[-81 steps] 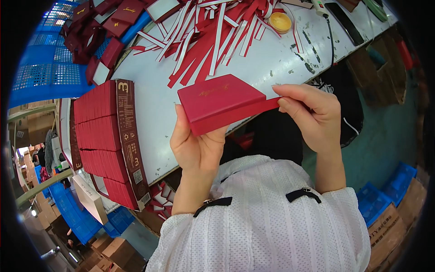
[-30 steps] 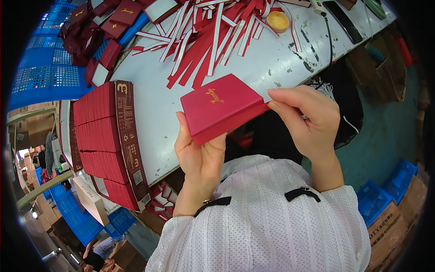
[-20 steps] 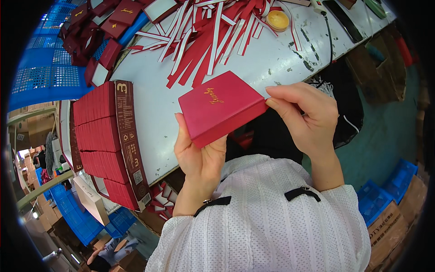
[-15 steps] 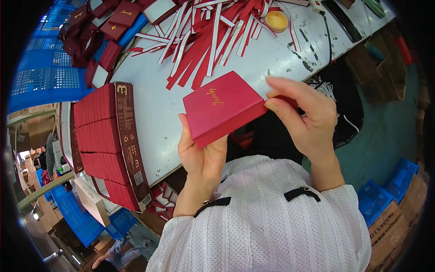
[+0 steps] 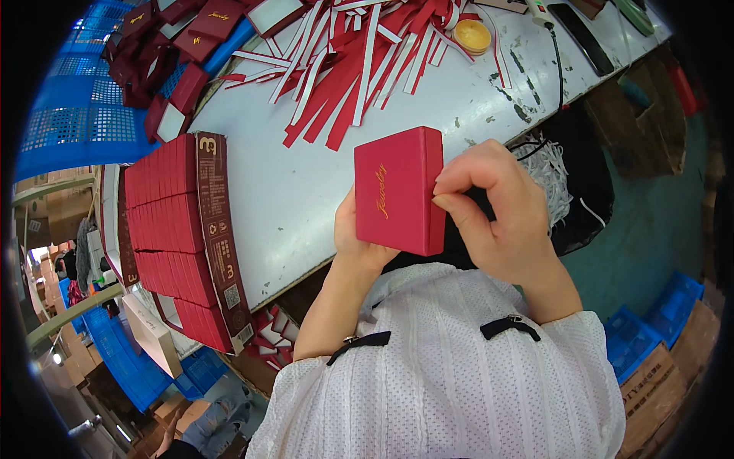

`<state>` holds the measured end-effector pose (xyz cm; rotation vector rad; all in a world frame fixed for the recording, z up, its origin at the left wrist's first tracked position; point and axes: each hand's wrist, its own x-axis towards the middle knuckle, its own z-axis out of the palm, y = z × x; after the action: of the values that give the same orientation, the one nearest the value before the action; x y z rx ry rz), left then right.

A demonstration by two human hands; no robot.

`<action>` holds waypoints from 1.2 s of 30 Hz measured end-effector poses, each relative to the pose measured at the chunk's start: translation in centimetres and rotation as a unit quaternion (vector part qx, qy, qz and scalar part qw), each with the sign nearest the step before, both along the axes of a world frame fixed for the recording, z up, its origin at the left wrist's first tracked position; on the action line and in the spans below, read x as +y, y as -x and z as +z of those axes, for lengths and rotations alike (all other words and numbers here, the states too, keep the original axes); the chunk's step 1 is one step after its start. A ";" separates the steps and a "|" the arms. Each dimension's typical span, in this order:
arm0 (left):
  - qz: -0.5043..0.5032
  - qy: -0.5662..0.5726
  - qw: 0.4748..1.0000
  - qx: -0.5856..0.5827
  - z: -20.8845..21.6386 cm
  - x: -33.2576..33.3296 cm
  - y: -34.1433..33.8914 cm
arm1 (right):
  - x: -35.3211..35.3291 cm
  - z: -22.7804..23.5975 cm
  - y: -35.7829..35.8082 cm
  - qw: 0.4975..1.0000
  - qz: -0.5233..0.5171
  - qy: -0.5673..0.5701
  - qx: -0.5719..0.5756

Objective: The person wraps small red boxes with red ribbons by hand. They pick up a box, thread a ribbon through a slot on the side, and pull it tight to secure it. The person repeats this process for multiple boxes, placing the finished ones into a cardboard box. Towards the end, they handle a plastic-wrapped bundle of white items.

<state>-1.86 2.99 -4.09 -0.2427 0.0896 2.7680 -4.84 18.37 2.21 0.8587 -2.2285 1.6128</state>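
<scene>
A flat red jewelry box [image 5: 394, 191] with gold script on its lid is held up, tilted, over the table's near edge. My left hand [image 5: 355, 233] grips it from below and behind, so most of those fingers are hidden. At the box's right side, my right hand [image 5: 497, 203] is closed in a pinch, thumb and forefinger together against the edge. What lies between those fingertips, if anything, is too small to make out. Beyond the box, red and white ribbon strips [image 5: 344, 111] lie in a loose heap on the white table [image 5: 264, 222].
An open carton [image 5: 222, 237] packed with rows of red boxes [image 5: 164, 218] stands at the left. More dark red boxes [image 5: 187, 88] pile up by a blue crate [image 5: 84, 134]. A yellow round tin [image 5: 472, 36] and a phone [image 5: 581, 38] lie at the far right. Another person's arm shows lower left.
The box has turned more upright and shifted right. My right hand has moved slightly left and down, and its fingertips now meet the box's side; the dark red strip at them no longer shows.
</scene>
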 end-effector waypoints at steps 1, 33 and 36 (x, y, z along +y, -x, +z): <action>-0.007 -0.007 1.000 0.001 0.1 0.1 0.0 | -0.2 0.0 0.0 1.000 -0.009 -0.006 0.029; -0.017 0.666 0.714 0.214 -0.9 -6.8 -3.8 | -6.7 -7.9 6.6 0.978 0.059 -0.014 -0.201; -0.008 0.653 0.698 0.292 -0.9 -7.3 -4.9 | -7.0 -9.5 11.3 0.978 -0.001 -0.193 -0.076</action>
<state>3.03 -4.30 -4.95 0.3293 2.1555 2.0691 -16.11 11.40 -7.34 0.8450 -2.7042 1.2991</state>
